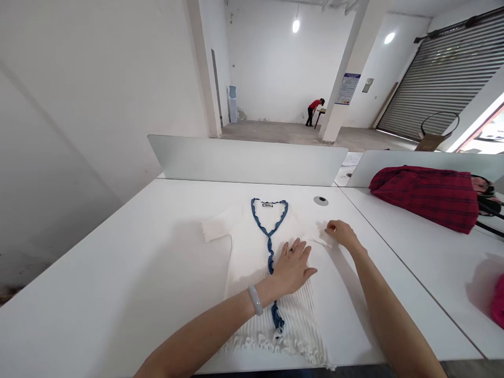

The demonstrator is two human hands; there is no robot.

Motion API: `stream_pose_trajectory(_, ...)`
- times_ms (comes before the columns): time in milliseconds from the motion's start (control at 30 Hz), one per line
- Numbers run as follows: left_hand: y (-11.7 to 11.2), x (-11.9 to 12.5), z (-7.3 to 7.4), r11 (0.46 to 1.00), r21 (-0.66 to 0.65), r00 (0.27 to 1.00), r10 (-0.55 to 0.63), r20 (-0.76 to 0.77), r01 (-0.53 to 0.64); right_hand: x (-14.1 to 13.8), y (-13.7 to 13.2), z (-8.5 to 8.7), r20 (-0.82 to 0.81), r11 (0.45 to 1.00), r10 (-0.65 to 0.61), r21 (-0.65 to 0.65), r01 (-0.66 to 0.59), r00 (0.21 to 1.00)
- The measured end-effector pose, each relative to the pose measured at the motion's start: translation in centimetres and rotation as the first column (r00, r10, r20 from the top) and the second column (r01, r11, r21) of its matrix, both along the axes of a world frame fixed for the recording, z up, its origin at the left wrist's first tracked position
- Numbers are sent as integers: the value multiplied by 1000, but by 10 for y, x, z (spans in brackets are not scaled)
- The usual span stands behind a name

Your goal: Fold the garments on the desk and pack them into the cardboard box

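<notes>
A white ribbed short-sleeved top [252,262] with blue ruffled trim down its front lies flat on the white table [129,273], neckline pointing away from me. My left hand [292,266] lies flat on the middle of the top, fingers stretched out, with a ring on one finger and a pale bangle on the wrist. My right hand [342,233] is closed in a pinch on the top's right sleeve, at the garment's right edge.
A red plaid garment [427,195] lies on the neighbouring table to the right, by a low divider panel [244,160]. A round cable grommet [321,200] sits in the tabletop beyond the top. A person in red bends over a table far back in the room.
</notes>
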State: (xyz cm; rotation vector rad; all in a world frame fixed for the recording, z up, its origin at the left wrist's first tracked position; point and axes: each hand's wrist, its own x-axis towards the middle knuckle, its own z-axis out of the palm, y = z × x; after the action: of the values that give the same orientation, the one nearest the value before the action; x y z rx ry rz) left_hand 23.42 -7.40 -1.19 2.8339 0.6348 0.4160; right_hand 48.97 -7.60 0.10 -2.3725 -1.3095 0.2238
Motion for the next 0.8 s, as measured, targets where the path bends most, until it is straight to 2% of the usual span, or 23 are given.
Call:
stream_pose_trajectory(167, -8, 26, -14, 998, -3, 998, -60, -7, 60, 11, 18, 2, -74, 988, -60, 135, 69, 995)
stream_pose_trajectory(267, -14, 31, -10, 998, -20, 998, -55, 23, 56, 11, 22, 5, -106, 980, -51, 184, 70, 993)
stream_pose_trajectory(333, -17, 24, -2, 996, -38, 996, -79, 40, 81, 5, 26, 10, -107, 975, -38, 213, 61, 993)
stream_pose_trajectory(467, -15, -10, 26, 974, -122, 981, -194, -16, 190, -27, 43, 33, -116, 968, 20, 251, 10, 993)
stream_pose_trajectory(533, -8, -32, 40, 966, -169, 976, -209, -61, 196, -57, 54, 44, -172, 967, 117, 243, -73, 978)
stream_pose_trajectory(567, -3, -44, 46, 966, -187, 978, -195, -75, 178, -73, 59, 48, -208, 964, 201, 218, -155, 957)
stream_pose_trajectory(600, 4, -55, 50, 967, -204, 982, -171, -79, 152, -88, 63, 50, -239, 946, 307, 180, -268, 921)
stream_pose_trajectory(633, 13, -67, 53, 967, -223, 987, -143, -72, 124, -102, 66, 52, -259, 907, 422, 137, -399, 869)
stream_pose_trajectory(700, 34, -91, 54, 962, -265, 997, -72, -20, 64, -121, 69, 52, -253, 804, 587, 72, -590, 769)
stream_pose_trajectory(733, 46, -103, 53, 958, -286, 1000, -23, 15, 26, -125, 68, 51, -221, 778, 623, 73, -624, 751)
stream_pose_trajectory(800, 73, -127, 48, 944, -315, 990, 125, 61, -100, -123, 63, 47, -120, 795, 605, 134, -591, 787)
